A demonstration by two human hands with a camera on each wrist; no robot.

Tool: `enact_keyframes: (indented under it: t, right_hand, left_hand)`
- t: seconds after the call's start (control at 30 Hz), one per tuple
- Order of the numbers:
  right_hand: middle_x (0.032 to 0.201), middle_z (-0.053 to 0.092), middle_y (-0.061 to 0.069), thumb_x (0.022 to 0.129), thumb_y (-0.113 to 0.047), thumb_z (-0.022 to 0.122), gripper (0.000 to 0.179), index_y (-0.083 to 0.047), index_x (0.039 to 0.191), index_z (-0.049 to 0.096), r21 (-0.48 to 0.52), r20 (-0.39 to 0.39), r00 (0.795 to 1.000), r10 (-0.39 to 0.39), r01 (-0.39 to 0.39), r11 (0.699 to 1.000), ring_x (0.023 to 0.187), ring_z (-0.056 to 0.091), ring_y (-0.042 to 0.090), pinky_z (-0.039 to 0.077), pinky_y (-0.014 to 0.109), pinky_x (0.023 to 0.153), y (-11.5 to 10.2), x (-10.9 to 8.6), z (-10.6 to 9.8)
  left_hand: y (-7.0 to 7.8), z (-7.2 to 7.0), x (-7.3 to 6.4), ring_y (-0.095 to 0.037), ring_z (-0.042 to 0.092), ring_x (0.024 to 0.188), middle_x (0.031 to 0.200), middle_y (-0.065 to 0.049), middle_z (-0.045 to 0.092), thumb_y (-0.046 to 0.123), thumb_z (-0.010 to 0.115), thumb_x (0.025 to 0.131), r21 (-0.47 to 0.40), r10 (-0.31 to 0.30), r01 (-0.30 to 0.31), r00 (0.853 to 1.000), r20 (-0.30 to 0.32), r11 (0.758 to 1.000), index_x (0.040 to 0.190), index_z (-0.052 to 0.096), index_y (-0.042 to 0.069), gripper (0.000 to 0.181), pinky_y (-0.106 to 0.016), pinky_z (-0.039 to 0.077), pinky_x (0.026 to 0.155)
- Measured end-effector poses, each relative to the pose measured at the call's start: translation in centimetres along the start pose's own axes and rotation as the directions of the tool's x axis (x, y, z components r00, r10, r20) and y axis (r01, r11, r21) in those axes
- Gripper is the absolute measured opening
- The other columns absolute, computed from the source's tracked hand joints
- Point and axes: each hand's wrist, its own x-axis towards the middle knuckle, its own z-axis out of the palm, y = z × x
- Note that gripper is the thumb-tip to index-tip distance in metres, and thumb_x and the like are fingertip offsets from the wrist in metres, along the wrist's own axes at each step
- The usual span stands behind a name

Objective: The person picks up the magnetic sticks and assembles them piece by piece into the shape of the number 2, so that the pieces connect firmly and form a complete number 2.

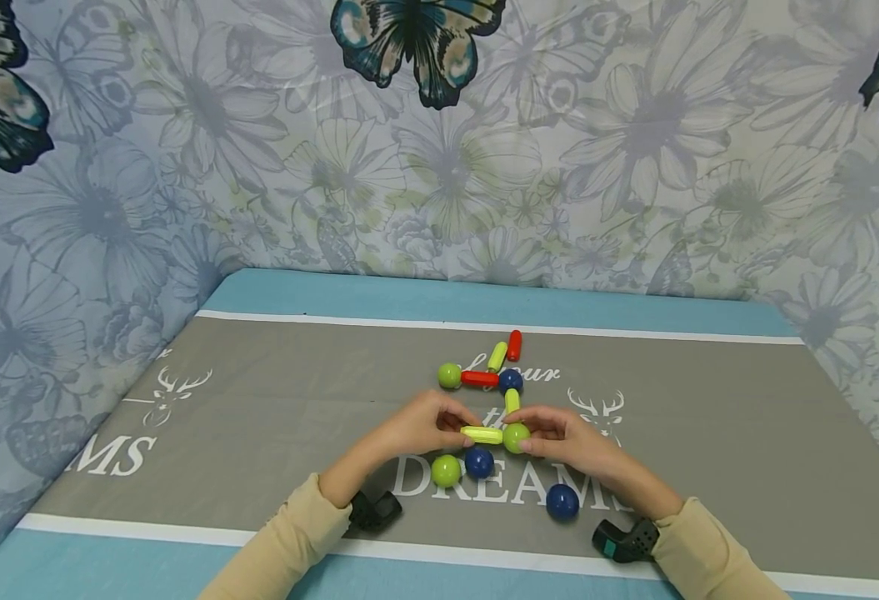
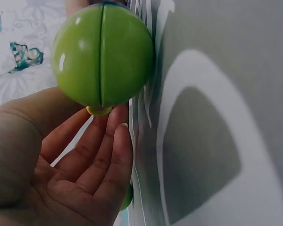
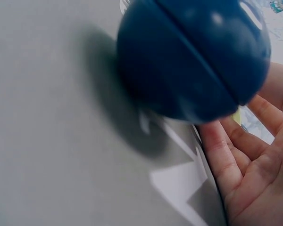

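While the left hand [image 1: 432, 423] pinches a yellow stick [image 1: 481, 435] between thumb and fingertips, its other fingers loosely bent, the right hand [image 1: 570, 437] holds a green ball [image 1: 516, 437] between thumb and fingers, partly curled. Both pieces are near the middle of the grey cloth [image 1: 297, 467], the stick's right end against the ball. From that ball a second yellow stick [image 1: 511, 401] runs away from the person to a blue ball [image 1: 510, 381], which meets a red stick [image 1: 480, 379] ending at another green ball [image 1: 450, 376]. Just beyond lie a third yellow stick [image 1: 497, 357] and a second red stick [image 1: 515, 345]. Nearer the person, a loose green ball [image 1: 446, 471] sits just beside a loose blue ball [image 1: 479, 462]; a third blue ball [image 1: 562, 502] rests near the right wrist. Behind hangs flowered fabric [image 1: 454, 183].
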Motion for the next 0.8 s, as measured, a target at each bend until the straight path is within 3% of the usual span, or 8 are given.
enact_keyframes:
  t: [0.17, 0.3, 0.5, 0.73, 0.8]
  right_hand:
    - [0.119, 0.056, 0.015, 0.091, -0.015, 0.062, 0.039, -0.005, 0.128, 0.055, -0.002, 0.002, 1.0, -0.004, 0.004, 1.0, 0.101, 0.055, 0.027, 0.047, 0.029, 0.083, -0.1, 0.0, 0.0]
    - [0.125, 0.053, 0.015, 0.092, -0.017, 0.061, 0.041, -0.007, 0.131, 0.053, -0.06, 0.003, 1.0, -0.028, 0.028, 0.998, 0.102, 0.055, 0.026, 0.047, 0.03, 0.083, -0.4, -0.1, 0.2]
    - [0.112, 0.056, 0.012, 0.09, -0.016, 0.064, 0.042, -0.008, 0.13, 0.054, -0.127, 0.002, 0.999, -0.051, 0.051, 0.991, 0.083, 0.055, 0.021, 0.049, 0.027, 0.068, -0.6, 0.2, 0.7]
    - [0.111, 0.059, 0.006, 0.088, -0.017, 0.068, 0.032, -0.01, 0.119, 0.062, -0.221, -0.089, 0.991, -0.098, 0.077, 0.972, 0.088, 0.054, 0.02, 0.047, 0.028, 0.074, -0.3, 0.5, 1.8]
    - [0.109, 0.06, 0.006, 0.087, -0.018, 0.068, 0.03, -0.009, 0.116, 0.063, -0.236, -0.119, 0.988, -0.1, 0.069, 0.969, 0.087, 0.053, 0.02, 0.046, 0.029, 0.072, -0.4, 0.5, 2.1]
  left_hand:
    - [-0.1, 0.2, 0.1, -0.011, 0.062, 0.079, 0.093, -0.005, 0.068, 0.001, 0.071, 0.082, -0.006, -0.002, 0.002, 1.0, -0.008, 1.0, 0.101, 0.07, -0.002, 0.019, -0.022, 0.051, 0.07]
    - [-0.2, 0.4, 0.1, -0.009, 0.061, 0.078, 0.092, -0.004, 0.068, 0.002, 0.071, 0.082, -0.003, -0.011, 0.011, 1.0, -0.023, 1.0, 0.101, 0.071, -0.001, 0.019, -0.022, 0.051, 0.071]
    - [-0.1, 0.6, 0.1, -0.009, 0.06, 0.078, 0.092, -0.001, 0.067, 0.004, 0.072, 0.082, -0.003, 0.005, -0.005, 0.998, -0.059, 1.0, 0.101, 0.071, 0.002, 0.019, -0.023, 0.051, 0.07]
    - [0.0, 0.9, -0.1, -0.011, 0.06, 0.076, 0.091, -0.001, 0.067, 0.006, 0.072, 0.082, -0.01, 0.019, -0.02, 0.995, -0.098, 1.0, 0.101, 0.071, 0.003, 0.02, -0.025, 0.051, 0.07]
    - [0.3, 1.0, -0.2, -0.014, 0.061, 0.08, 0.094, -0.002, 0.065, 0.006, 0.072, 0.083, 0.023, 0.031, -0.028, 0.991, -0.129, 0.999, 0.103, 0.07, 0.003, 0.021, -0.027, 0.051, 0.072]
